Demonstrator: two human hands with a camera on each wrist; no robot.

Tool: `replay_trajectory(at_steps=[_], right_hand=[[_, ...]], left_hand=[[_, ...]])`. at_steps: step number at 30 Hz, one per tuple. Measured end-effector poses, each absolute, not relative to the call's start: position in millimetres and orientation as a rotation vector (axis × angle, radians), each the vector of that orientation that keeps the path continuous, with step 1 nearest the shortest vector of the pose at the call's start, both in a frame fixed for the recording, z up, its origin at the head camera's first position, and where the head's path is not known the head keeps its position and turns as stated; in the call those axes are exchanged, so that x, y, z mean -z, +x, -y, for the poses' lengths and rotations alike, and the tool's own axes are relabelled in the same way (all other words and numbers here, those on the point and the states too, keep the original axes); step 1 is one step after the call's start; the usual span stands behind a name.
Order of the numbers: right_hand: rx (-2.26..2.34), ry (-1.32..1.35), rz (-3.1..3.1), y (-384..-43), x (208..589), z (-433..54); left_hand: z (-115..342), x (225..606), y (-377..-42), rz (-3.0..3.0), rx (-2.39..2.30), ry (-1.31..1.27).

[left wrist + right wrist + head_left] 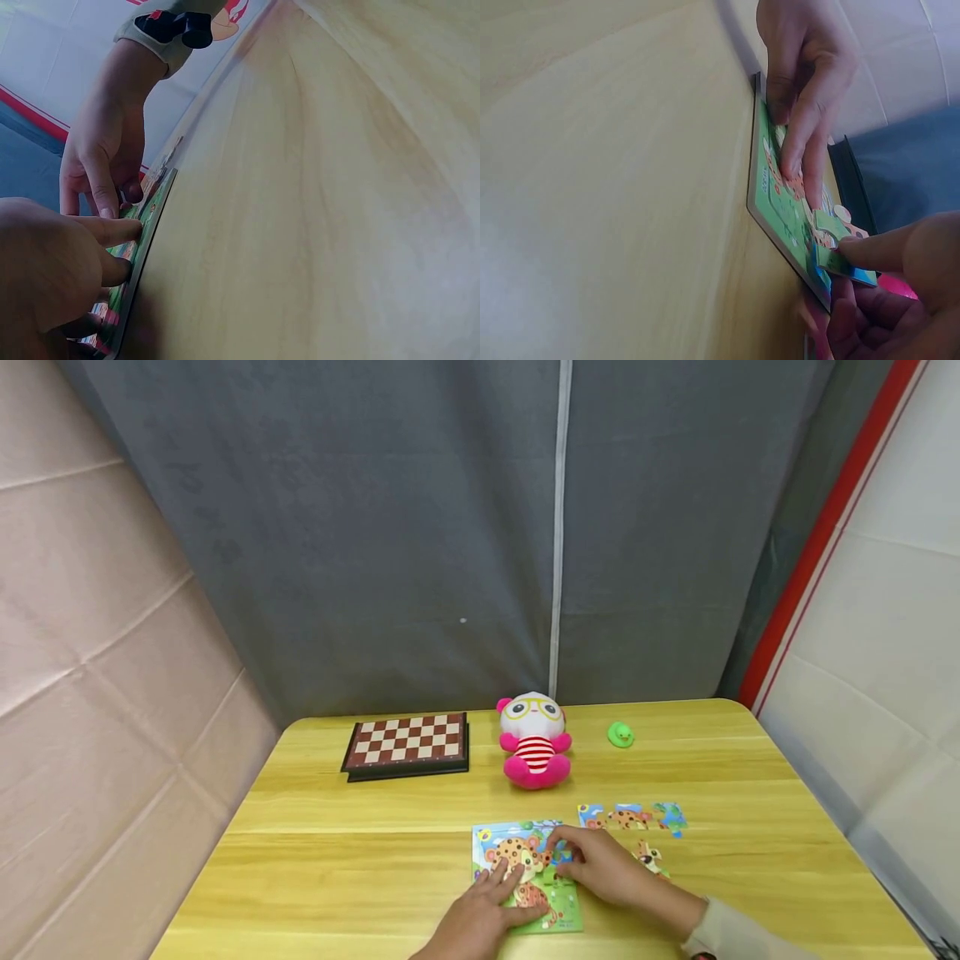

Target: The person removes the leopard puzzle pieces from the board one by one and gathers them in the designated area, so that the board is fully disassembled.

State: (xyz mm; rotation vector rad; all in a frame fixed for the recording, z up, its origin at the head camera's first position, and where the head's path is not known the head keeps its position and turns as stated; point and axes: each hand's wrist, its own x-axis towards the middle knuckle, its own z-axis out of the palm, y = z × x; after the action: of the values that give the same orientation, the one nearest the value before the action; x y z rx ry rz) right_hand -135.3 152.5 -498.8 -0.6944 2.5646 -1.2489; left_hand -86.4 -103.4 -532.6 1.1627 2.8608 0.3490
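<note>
A jigsaw puzzle board (566,922) with a spotted cartoon leopard lies flat on the table in front of me. My left hand (480,917) rests on its left and lower part, fingers spread and touching the picture. Over the board's right side, my right hand (606,870) pinches a green and blue puzzle piece (832,261) between thumb and fingers. In the right wrist view the piece is tilted, its lower edge close to the board. Whether it touches the board I cannot tell. My fingers partly cover the picture.
Several loose puzzle pieces (630,817) lie beyond my right hand, and another piece (649,855) sits partly behind that wrist. Farther back stand a folding chessboard (408,741), a pink and white plush toy (534,752) and a green toy duck (620,734).
</note>
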Motion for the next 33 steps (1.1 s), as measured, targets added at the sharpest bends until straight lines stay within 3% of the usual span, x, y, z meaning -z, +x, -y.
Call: replay_trajectory(at_steps=[33], right_hand=[[1.263,-0.622,-2.589,-131,502,-227]], left_hand=[[103,537,-84,-2.852,-0.399,1.134]])
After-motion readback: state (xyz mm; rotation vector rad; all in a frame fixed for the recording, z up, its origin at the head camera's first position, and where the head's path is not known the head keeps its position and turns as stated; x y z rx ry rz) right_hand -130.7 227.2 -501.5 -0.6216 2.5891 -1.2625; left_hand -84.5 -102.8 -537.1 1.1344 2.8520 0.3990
